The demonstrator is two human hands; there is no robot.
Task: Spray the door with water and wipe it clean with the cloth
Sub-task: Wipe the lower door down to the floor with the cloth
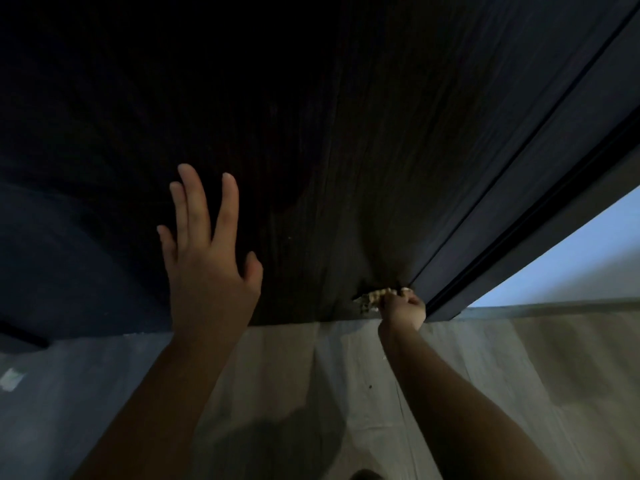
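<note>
Stage: wiping seems under way; no spray bottle in view
Right hand (403, 306): grips the cloth (372, 299) against the door (329, 150) at its bottom corner
Left hand (207, 251): fingers spread wide, flat on door
Left to do: cannot tell how much; too dark

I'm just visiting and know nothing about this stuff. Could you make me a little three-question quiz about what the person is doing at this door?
1. True or false: the left hand has its fingers spread, flat towards the dark door.
2. Multiple choice: where is the cloth? A) lying on the floor B) bunched in the right hand low on the door, near its bottom edge C) draped over the left forearm
3. Fill in: the pale surface below the door is the ____.

Key: 1 true; 2 B; 3 floor. No spray bottle is in view.
</note>
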